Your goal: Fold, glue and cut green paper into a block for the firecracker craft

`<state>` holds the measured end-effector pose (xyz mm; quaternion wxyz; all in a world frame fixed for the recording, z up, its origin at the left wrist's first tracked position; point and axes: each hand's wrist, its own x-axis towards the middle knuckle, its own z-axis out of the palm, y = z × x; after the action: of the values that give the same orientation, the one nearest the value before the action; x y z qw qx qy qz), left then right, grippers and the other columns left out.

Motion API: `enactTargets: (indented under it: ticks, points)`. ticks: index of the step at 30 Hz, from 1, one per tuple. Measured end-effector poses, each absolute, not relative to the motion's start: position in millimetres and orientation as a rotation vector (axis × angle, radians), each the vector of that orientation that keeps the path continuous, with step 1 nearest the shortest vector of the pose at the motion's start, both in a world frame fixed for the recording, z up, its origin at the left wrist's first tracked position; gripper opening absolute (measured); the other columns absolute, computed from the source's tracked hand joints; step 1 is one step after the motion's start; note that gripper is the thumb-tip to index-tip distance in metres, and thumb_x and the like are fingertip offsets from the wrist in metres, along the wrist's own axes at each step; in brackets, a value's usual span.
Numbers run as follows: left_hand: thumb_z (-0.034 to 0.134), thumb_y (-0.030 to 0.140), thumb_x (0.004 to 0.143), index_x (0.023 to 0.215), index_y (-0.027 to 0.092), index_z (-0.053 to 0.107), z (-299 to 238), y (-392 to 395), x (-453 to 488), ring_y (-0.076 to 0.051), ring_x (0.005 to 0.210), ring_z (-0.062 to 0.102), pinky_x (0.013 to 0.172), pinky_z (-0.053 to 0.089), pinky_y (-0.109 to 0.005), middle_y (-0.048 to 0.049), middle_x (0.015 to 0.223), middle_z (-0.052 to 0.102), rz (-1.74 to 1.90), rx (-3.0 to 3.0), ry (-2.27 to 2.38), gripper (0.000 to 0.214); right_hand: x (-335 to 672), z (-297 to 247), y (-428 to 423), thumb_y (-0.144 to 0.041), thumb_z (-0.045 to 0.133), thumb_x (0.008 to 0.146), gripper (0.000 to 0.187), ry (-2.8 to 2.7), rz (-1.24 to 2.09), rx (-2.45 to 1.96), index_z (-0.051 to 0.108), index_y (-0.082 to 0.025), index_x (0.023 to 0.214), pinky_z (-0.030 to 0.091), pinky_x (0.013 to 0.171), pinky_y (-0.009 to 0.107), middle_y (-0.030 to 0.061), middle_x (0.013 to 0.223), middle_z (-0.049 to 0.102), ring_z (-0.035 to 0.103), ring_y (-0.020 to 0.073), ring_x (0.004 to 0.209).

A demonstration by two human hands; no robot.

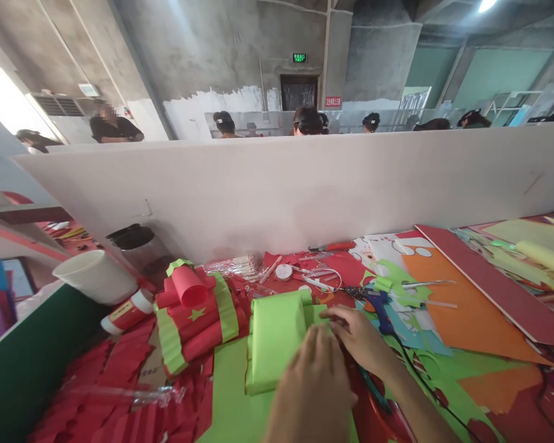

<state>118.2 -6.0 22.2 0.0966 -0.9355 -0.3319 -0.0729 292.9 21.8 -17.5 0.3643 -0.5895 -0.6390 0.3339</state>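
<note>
A bright green paper piece (277,344), folded into a thick block with rolled edges, lies on a flat green sheet (228,375) in front of me. My left hand (311,387), somewhat blurred, reaches up from the bottom with its fingers closed at the right edge of that piece. Just beyond it, my right hand (357,338) pinches the piece's upper right part with thumb and forefinger. My hands partly hide that side of the paper. To the left stands a finished-looking red and green paper craft (196,320) with rolled tubes and a green star.
A blue glue gun (378,307) with a black cord lies right of my hands. Red paper strips (96,381) spread at left, near a white paper cup (95,277) and a red-labelled tub (127,312). A white partition (277,197) stands behind; people sit beyond it.
</note>
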Motion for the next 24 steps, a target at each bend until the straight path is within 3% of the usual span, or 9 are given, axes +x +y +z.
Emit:
enactTargets:
  ticks: [5, 9, 15, 20, 24]
  points:
    - [0.047, 0.021, 0.091, 0.131, 0.010, 0.062, -41, -35, 164, -0.028, 0.122, 0.058, 0.100, 0.052, -0.038, -0.0164, 0.131, 0.063, -0.329, -2.569, -1.278, 0.044, 296, -15, 21, -0.022, 0.050, 0.089, 0.032, -1.657, 0.860, -1.547, 0.071, -0.022, 0.113, 0.053, 0.083, 0.034, 0.0087, 0.109, 0.071, 0.068, 0.0233, 0.093]
    - [0.049, 0.024, 0.090, 0.131, 0.012, 0.062, -41, -30, 169, -0.031, 0.124, 0.056, 0.105, 0.048, -0.045, -0.0168, 0.132, 0.062, -0.337, -2.484, -1.381, 0.045, 296, -19, 23, -0.021, 0.050, 0.088, 0.032, -1.682, 0.856, -1.544, 0.072, -0.021, 0.111, 0.053, 0.084, 0.035, 0.0095, 0.111, 0.071, 0.067, 0.0244, 0.097]
    - [0.047, 0.027, 0.090, 0.131, 0.006, 0.060, -42, -26, 174, -0.029, 0.129, 0.053, 0.112, 0.042, -0.040, -0.0192, 0.134, 0.060, -0.318, -2.465, -1.384, 0.048, 291, -23, 23, -0.016, 0.048, 0.087, 0.034, -1.708, 0.860, -1.517, 0.070, -0.021, 0.112, 0.050, 0.093, 0.037, 0.0091, 0.111, 0.071, 0.066, 0.0238, 0.104]
    - [0.051, 0.025, 0.083, 0.123, 0.013, 0.068, -54, -25, 186, -0.033, 0.126, 0.055, 0.109, 0.042, -0.052, -0.0162, 0.130, 0.063, -0.270, -2.380, -1.500, 0.045, 309, -10, 20, -0.022, 0.048, 0.089, 0.027, -1.704, 0.702, -1.571, 0.069, -0.022, 0.106, 0.051, 0.085, 0.033, 0.0072, 0.107, 0.070, 0.066, 0.0211, 0.094]
    - [0.049, 0.017, 0.085, 0.125, 0.008, 0.066, -35, -24, 175, -0.030, 0.124, 0.057, 0.108, 0.043, -0.045, -0.0190, 0.131, 0.062, -0.172, -2.470, -1.384, 0.044, 345, 2, 16, -0.031, 0.047, 0.092, 0.026, -1.590, 0.489, -1.693, 0.068, -0.022, 0.103, 0.050, 0.072, 0.031, 0.0058, 0.094, 0.069, 0.064, 0.0202, 0.079]
